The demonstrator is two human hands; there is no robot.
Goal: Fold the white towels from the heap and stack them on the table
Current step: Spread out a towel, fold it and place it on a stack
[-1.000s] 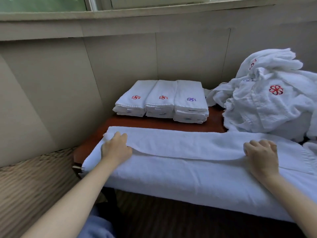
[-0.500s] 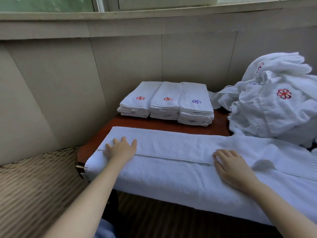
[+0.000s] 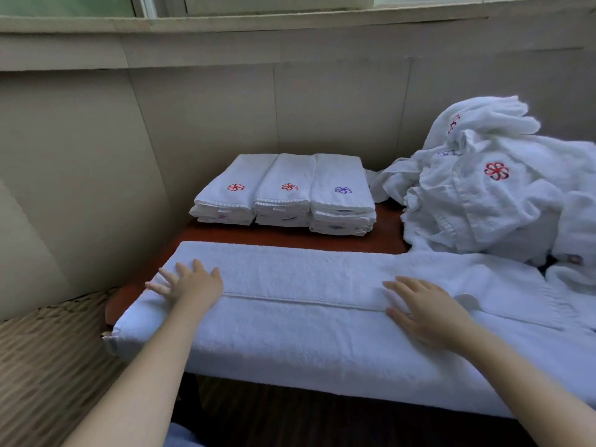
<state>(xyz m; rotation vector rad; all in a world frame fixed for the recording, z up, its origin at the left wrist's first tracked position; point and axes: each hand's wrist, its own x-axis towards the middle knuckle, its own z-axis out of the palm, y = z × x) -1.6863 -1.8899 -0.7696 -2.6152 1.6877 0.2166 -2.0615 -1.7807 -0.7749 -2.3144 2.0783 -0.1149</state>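
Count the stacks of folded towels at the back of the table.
3, side by side by the wall: left stack, middle stack, right stack. How many towels lie within each stack cannot be told.

White towels (image 3: 283, 188) bear red and blue flower emblems; table (image 3: 388, 221) reddish-brown.

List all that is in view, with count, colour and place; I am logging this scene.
towel: one, white, spread along the table's near edge, folded lengthwise
stacks: three, white, red or blue emblems, side by side at the back
heap: one, white, red emblem, right side
table: one, reddish brown, under everything
wall: beige panels, behind
mat: one, tan, woven, lower left
left hand: flat on the towel's left end, fingers spread
right hand: flat on the towel's middle
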